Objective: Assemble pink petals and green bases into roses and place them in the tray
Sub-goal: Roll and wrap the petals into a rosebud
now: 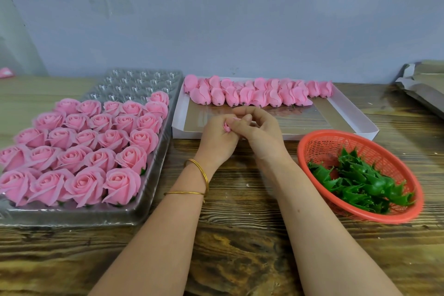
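My left hand (217, 137) and my right hand (258, 131) meet at the table's middle, fingers curled round one pink petal bud (227, 126), mostly hidden between them. No green base shows in either hand. A clear plastic tray (149, 190) at the left holds several finished pink roses (113, 139); its far cells are bare. A white cardboard box (346, 113) behind my hands holds a row of loose pink petal buds (254, 95). Green bases (360, 182) lie heaped in a red basket (312, 146) at the right.
A wooden tabletop (240, 235) runs under everything, with a grey wall close behind. Folded cardboard (422, 86) lies at the far right edge. A pink scrap (6, 72) sits at the far left. Gold bangles ring my left wrist (199, 175).
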Demonstrator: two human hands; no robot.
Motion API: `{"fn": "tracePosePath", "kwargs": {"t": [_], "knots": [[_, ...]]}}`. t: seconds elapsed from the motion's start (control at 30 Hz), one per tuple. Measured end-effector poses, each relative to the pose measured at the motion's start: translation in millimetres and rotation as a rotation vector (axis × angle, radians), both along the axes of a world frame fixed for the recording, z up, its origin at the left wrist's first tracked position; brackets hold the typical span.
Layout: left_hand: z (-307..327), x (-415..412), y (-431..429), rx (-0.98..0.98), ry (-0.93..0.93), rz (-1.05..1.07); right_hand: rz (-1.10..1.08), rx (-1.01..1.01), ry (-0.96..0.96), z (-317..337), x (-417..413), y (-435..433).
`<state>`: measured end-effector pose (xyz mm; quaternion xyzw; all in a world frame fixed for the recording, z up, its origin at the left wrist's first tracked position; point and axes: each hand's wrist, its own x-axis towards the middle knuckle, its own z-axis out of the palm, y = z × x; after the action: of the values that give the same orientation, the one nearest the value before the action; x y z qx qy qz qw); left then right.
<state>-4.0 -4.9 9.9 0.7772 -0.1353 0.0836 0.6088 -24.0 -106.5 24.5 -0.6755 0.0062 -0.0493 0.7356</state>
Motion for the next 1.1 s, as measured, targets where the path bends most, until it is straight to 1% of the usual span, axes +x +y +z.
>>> {"fn": "tracePosePath", "kwargs": {"t": [0.17, 0.3, 0.33, 0.43, 0.6, 0.67, 0.73, 0.8, 0.9, 1.1], "knots": [[0.1, -0.4, -0.6, -0.02, -0.02, 0.069, 0.036, 0.124, -0.048, 2.2, 3.1, 2.0], [1.4, 1.4, -0.8, -0.111, -0.079, 0.136, -0.004, 0.197, -0.034, 3.4, 7.5, 0.7], [2.1, 2.0, -0.5, -0.124, -0.104, 0.152, -0.008, 0.173, -0.036, 2.6, 7.9, 0.3], [3.6, 2.7, -0.7, -0.172, -0.133, 0.189, -0.011, -0.025, -0.06, -0.2, 6.1, 0.2], [3.8, 2.8, -3.7, -0.349, -0.049, 0.127, 0.101, -0.154, -0.127, -4.5, 4.1, 3.7], [3.2, 2.7, -5.6, -0.413, 0.023, 0.099, 0.114, -0.202, -0.158, -6.8, 4.5, 4.4], [3.2, 2.9, -6.4, -0.451, 0.101, 0.089, 0.115, -0.221, -0.177, -8.4, 4.6, 5.0], [3.1, 3.3, -6.8, -0.477, 0.125, 0.075, 0.101, -0.222, -0.181, -9.8, 5.3, 5.4], [4.9, 2.0, -6.2, -0.49, 0.122, 0.047, 0.096, -0.221, -0.181, -10.4, 6.5, 5.4], [6.2, -0.6, -0.9, -0.419, 0.111, -0.001, 0.176, -0.191, -0.198, -8.3, 2.8, 4.6]]}}
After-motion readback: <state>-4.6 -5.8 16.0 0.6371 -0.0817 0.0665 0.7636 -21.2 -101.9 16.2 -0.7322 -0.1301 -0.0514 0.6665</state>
